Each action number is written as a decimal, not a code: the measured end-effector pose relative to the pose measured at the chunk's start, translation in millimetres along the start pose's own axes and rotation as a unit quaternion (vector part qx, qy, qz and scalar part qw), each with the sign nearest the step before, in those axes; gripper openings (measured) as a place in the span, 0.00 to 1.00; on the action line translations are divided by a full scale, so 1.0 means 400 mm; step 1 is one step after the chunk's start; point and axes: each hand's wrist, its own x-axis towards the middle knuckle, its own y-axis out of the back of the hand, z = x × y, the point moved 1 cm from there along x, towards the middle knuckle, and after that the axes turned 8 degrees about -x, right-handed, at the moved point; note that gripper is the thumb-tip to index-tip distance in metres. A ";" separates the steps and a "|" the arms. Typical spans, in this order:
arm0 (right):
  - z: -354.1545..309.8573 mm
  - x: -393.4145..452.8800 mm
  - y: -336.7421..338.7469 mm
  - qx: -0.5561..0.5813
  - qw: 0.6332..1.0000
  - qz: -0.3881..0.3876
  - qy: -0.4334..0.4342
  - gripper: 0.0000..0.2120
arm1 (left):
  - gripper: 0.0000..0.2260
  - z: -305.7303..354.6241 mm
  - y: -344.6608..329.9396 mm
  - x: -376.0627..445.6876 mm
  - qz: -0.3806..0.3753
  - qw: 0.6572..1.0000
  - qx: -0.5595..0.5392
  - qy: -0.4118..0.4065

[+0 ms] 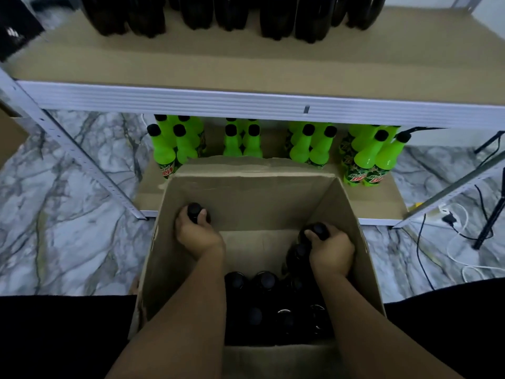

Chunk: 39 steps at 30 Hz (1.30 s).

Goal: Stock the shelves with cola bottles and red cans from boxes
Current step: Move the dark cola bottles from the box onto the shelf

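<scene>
Marble floor, metal rack. Upper shelf (246,64) carries a far row of cola bottles (226,12), near part bare. Cardboard box (254,192) on floor, partly emptied; several bottles left. Left hand (198,233) grasps one bottle (195,212), right hand (332,251) another (318,231). Red cans not visible. Judged: partway.

White metal rack (246,101) w/ marble floor (68,214).

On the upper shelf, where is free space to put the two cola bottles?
The upper shelf is bare along its front, between the dark cola bottles at the back and the white edge. The lower shelf is crowded with green bottles.
</scene>
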 end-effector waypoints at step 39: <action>-0.784 -0.103 0.630 0.323 0.826 0.138 0.441 0.13 | 0.14 0.995 0.153 -0.101 -0.209 0.850 -0.252 -0.413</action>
